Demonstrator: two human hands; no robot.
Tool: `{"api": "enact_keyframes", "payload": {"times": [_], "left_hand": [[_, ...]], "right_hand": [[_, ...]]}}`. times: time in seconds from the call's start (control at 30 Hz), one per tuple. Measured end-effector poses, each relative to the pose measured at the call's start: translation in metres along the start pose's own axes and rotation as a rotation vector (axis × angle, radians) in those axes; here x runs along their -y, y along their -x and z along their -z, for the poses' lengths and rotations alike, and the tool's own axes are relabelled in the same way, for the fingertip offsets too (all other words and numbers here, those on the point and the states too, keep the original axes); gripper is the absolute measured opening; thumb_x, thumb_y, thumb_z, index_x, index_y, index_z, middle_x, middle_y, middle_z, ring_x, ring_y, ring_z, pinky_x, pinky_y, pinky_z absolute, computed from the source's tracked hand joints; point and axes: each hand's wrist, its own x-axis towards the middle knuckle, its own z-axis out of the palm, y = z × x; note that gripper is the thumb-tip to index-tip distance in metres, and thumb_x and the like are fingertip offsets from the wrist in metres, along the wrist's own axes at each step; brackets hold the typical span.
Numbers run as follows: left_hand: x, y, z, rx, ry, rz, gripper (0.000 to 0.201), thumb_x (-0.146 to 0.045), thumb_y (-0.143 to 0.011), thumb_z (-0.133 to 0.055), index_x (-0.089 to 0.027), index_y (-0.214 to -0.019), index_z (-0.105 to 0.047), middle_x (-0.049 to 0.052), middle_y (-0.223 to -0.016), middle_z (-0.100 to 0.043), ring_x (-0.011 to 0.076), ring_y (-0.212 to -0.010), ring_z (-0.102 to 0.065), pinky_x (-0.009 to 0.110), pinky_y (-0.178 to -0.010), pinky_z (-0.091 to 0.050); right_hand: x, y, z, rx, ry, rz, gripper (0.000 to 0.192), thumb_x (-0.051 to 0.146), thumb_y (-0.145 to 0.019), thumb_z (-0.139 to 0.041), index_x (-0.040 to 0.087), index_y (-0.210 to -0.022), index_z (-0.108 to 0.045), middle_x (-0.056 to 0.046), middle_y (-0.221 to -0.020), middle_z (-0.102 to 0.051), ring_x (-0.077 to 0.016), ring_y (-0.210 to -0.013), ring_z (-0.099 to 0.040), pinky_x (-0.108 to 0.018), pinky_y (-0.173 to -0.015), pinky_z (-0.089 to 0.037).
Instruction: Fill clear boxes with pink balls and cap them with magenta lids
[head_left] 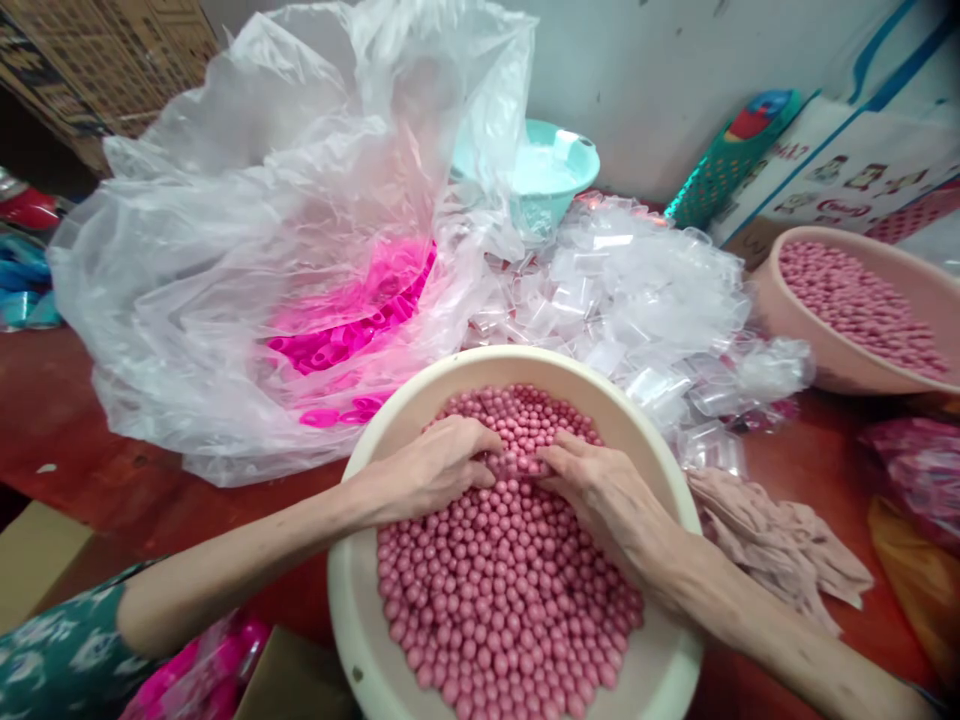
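Observation:
A cream basin [652, 420] in front of me holds several pink balls [502, 580]. My left hand [431, 465] and my right hand [600, 485] both rest palm down on the heap near the far side of the basin. Their fingertips meet in the middle and dig into the balls. The fingers are curled, and I cannot see whether anything is held under them.
A big clear plastic bag [247, 250] with bright pink parts [352, 330] lies at the back left. A pile of small clear bags [637, 290] is behind the basin, a teal bowl [559, 165] beyond. A second basin [772, 310] of pink balls stands right. A beige cloth [772, 535] lies alongside.

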Motion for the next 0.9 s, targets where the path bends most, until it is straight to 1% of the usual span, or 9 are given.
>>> {"api": "enact_keyframes", "payload": {"times": [0.07,0.13,0.23,0.33,0.43,0.5,0.67,0.77,0.9], "left_hand": [[-0.003,0.001,0.005,0.015,0.084,0.032,0.008,-0.021,-0.078,-0.050,-0.017,-0.074,-0.054,-0.003,-0.068,-0.049,0.0137,-0.066,-0.045,0.025,-0.061,-0.031],[-0.007,0.002,0.008,0.035,0.163,0.055,0.010,-0.022,-0.078,-0.050,-0.016,-0.073,-0.056,-0.003,-0.065,-0.049,0.0123,-0.062,-0.045,0.024,-0.058,-0.032],[-0.013,0.004,0.009,0.052,0.251,0.083,0.012,-0.020,-0.078,-0.049,-0.014,-0.076,-0.059,-0.003,-0.067,-0.051,0.0115,-0.063,-0.045,0.023,-0.058,-0.033],[-0.014,0.005,0.007,0.036,0.332,0.120,0.012,-0.020,-0.077,-0.052,-0.014,-0.082,-0.062,-0.003,-0.071,-0.053,0.0116,-0.066,-0.046,0.023,-0.061,-0.035],[-0.011,0.006,0.004,0.013,0.461,0.188,0.012,-0.019,-0.075,-0.056,-0.015,-0.084,-0.063,-0.002,-0.072,-0.055,0.0120,-0.068,-0.047,0.023,-0.063,-0.035],[-0.009,0.007,0.003,0.014,0.554,0.217,0.012,-0.017,-0.074,-0.057,-0.015,-0.084,-0.063,-0.002,-0.074,-0.055,0.0120,-0.069,-0.047,0.023,-0.064,-0.036],[-0.010,0.010,0.002,0.017,0.682,0.218,0.007,-0.012,-0.073,-0.057,-0.014,-0.078,-0.061,-0.003,-0.073,-0.055,0.0107,-0.069,-0.047,0.022,-0.066,-0.036],[-0.013,0.013,0.001,0.036,0.749,0.224,0.007,-0.013,-0.074,-0.057,-0.013,-0.080,-0.060,-0.001,-0.077,-0.058,0.0126,-0.074,-0.051,0.024,-0.069,-0.037],[-0.014,0.016,0.000,0.035,0.798,0.243,0.009,-0.014,-0.075,-0.057,-0.013,-0.083,-0.060,0.002,-0.084,-0.062,0.0155,-0.080,-0.055,0.028,-0.075,-0.039]], "right_hand": [[-0.001,-0.008,0.006,0.011,-0.151,-0.078,0.019,0.017,-0.089,-0.042,0.020,-0.091,-0.061,-0.004,-0.085,-0.064,-0.0168,-0.076,-0.058,-0.029,-0.069,-0.046],[0.001,-0.013,0.014,0.018,-0.303,-0.147,0.013,0.020,-0.087,-0.049,0.019,-0.086,-0.062,-0.003,-0.082,-0.064,-0.0161,-0.074,-0.057,-0.028,-0.068,-0.044],[0.005,-0.015,0.021,0.019,-0.479,-0.208,0.010,0.022,-0.085,-0.055,0.018,-0.080,-0.062,-0.001,-0.080,-0.064,-0.0156,-0.074,-0.057,-0.027,-0.067,-0.042],[0.005,-0.014,0.021,0.043,-0.580,-0.251,0.010,0.025,-0.083,-0.058,0.017,-0.079,-0.062,0.000,-0.079,-0.063,-0.0152,-0.074,-0.055,-0.026,-0.067,-0.041],[0.003,-0.013,0.019,0.093,-0.631,-0.284,0.013,0.029,-0.084,-0.057,0.017,-0.079,-0.059,0.002,-0.075,-0.058,-0.0138,-0.070,-0.052,-0.025,-0.063,-0.038],[0.004,-0.013,0.020,0.120,-0.600,-0.296,0.018,0.032,-0.085,-0.055,0.017,-0.074,-0.054,0.003,-0.071,-0.051,-0.0126,-0.066,-0.047,-0.025,-0.061,-0.035],[0.006,-0.017,0.030,0.217,-0.499,-0.273,0.021,0.029,-0.086,-0.053,0.018,-0.070,-0.045,0.004,-0.068,-0.042,-0.0110,-0.064,-0.041,-0.025,-0.058,-0.030],[0.007,-0.019,0.034,0.304,-0.542,-0.282,0.022,0.029,-0.085,-0.054,0.017,-0.068,-0.047,0.004,-0.067,-0.043,-0.0102,-0.063,-0.041,-0.024,-0.057,-0.031],[0.010,-0.020,0.033,0.386,-0.708,-0.403,0.022,0.035,-0.083,-0.057,0.016,-0.072,-0.055,0.003,-0.067,-0.050,-0.0099,-0.062,-0.045,-0.023,-0.057,-0.033]]}}
